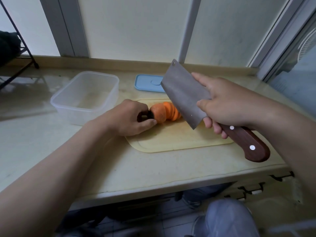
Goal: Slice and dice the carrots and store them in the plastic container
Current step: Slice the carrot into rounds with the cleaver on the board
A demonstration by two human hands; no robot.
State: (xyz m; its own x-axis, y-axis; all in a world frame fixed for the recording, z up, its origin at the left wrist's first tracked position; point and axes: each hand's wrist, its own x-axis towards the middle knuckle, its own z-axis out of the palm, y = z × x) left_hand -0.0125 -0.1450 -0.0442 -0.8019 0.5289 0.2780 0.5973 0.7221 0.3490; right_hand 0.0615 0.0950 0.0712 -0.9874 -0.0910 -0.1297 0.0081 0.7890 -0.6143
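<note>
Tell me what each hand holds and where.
The right hand grips the cleaver where blade meets handle, thumb on the blade. The left hand pinches the carrot at its dark stem end.

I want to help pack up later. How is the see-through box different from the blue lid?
The plastic container is see-through; the lid is solid blue. The container is deep with tall walls; the lid is flat. The container sits left of the cutting board; the lid lies behind it, partly hidden by the cleaver. Both are rounded rectangles resting on the counter.
</note>
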